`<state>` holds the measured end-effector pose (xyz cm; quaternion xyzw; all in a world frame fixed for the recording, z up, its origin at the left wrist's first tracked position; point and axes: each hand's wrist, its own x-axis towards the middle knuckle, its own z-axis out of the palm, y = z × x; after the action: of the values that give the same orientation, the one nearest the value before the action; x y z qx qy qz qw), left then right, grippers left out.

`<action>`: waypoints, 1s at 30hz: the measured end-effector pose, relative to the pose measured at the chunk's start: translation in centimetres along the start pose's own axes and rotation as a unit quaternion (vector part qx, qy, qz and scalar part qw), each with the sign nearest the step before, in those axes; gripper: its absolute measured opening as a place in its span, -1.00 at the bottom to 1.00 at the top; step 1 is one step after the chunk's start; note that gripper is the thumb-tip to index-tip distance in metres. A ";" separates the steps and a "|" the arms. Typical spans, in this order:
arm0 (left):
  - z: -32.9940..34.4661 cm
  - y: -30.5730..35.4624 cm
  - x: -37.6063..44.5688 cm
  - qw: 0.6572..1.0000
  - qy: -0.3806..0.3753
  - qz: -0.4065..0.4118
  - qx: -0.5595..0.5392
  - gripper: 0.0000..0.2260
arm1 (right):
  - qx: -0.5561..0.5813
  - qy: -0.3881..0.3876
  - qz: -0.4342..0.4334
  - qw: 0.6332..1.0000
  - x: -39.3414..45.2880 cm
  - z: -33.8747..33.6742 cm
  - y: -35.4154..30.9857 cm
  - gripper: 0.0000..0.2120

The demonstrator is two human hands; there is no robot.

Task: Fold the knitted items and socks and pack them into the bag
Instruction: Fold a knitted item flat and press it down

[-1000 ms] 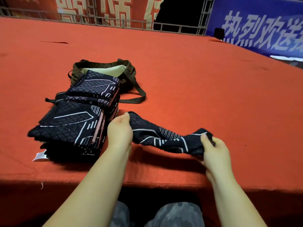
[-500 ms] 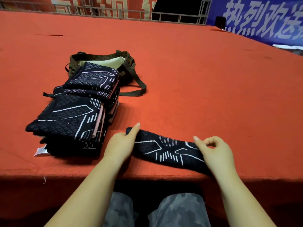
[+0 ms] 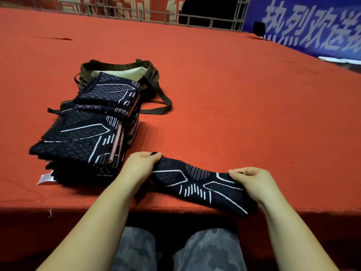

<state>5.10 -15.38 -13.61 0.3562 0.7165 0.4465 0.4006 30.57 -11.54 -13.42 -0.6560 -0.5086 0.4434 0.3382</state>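
Left hand [image 3: 139, 166]: fingers curled, pinching far-left end of the sock [image 3: 197, 185]; knuckles up, forearm crosses the table's near edge.
Right hand [image 3: 254, 182]: thumb and fingers pinching the sock's right end, lifted slightly off the cloth.
Sock: dark knit w/ white line pattern, stretched flat between both hands, lying diagonal; lower right corner reaches the near edge, just ahead of the right wrist.
Stack [image 3: 84, 137]: folded dark knit items, same pattern, just left of left hand, near but apart from it; top piece leans into the bag mouth. White tag [image 3: 46, 178] sticks out at stack's near-left corner.
Bag [image 3: 150, 75]: olive, mouth open, pale lining visible, beyond the stack, well ahead-left of left hand; strap [image 3: 164, 106] loops out on the cloth toward the right.
Table [image 3: 254, 104]: red cloth cover; near edge runs under both forearms.
Open room: broad bare red cloth ahead of and to the right of right hand, up to the far railing [image 3: 195, 16] and blue banner [image 3: 312, 30].
Below edge: camo-pattern trousers [image 3: 175, 249] between the forearms.
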 end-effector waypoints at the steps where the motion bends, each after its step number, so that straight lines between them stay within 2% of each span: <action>1: 0.0 0.1 -0.2 0.999 0.007 0.032 -0.034 -0.75 | -0.011 0.012 -0.035 0.999 0.0 -0.1 -0.3 -0.95; 3: -0.1 0.7 -0.3 0.988 0.027 0.115 -0.101 -0.77 | -0.040 0.062 -0.133 0.988 0.3 -0.7 -1.1 -0.87; 6: -0.4 2.4 -0.8 0.962 0.018 0.218 -0.162 -0.74 | -0.029 0.130 -0.262 0.956 0.1 -1.7 -3.5 -0.89; 8: -0.7 3.0 -0.9 0.960 0.034 0.220 -0.172 -0.69 | -0.026 0.145 -0.305 0.941 -0.2 -2.0 -4.3 -0.93; 9: -0.9 2.9 -0.8 0.964 0.050 0.205 -0.160 -0.73 | -0.037 0.147 -0.317 0.936 -0.4 -2.0 -4.3 -0.95; 11: -0.9 2.1 -1.1 0.981 0.068 0.153 -0.103 -0.88 | -0.075 0.148 -0.312 0.935 -0.5 -1.4 -2.9 -0.93; 13: -0.7 0.7 -1.5 0.994 0.064 0.084 0.037 -0.69 | -0.145 0.132 -0.263 0.945 -0.7 -0.5 -0.5 -0.86; 14: -0.5 0.0 -1.8 0.989 0.065 0.055 0.119 -0.60 | -0.184 0.123 -0.239 0.946 -0.8 -0.1 0.5 -0.83; 17: 0.0 -0.4 -2.1 0.958 0.097 0.017 0.271 -0.56 | -0.223 0.117 -0.227 0.941 -1.5 0.9 1.5 -0.81; 19: 0.4 0.0 -1.9 0.940 0.103 0.047 0.321 -0.44 | -0.223 0.105 -0.249 0.937 -1.6 1.5 0.8 -0.84; 22: 1.5 0.8 -0.8 0.920 0.080 0.155 0.351 -0.32 | -0.247 0.047 -0.278 0.927 -1.2 3.5 -0.7 -0.92; 23: 1.8 1.1 -0.2 0.910 0.056 0.176 0.371 -0.35 | -0.258 0.026 -0.289 0.921 -0.9 4.4 -1.1 -0.95; 25: 2.3 1.5 1.1 0.903 0.009 0.173 0.394 -0.52 | -0.270 -0.008 -0.304 0.914 -0.1 6.3 -1.9 -0.87; 28: 2.5 1.3 2.4 0.928 -0.023 0.128 0.348 -0.81 | -0.275 -0.059 -0.271 0.920 1.5 8.7 -3.1 -0.68; 30: 2.4 0.6 2.4 0.938 -0.018 0.147 0.314 -0.93 | -0.319 -0.094 -0.245 0.911 2.5 9.9 -3.3 -0.61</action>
<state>6.28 -12.26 -14.31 0.5732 0.7524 0.2462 0.2116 20.37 -8.36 -14.78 -0.5393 -0.7970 0.2204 0.1590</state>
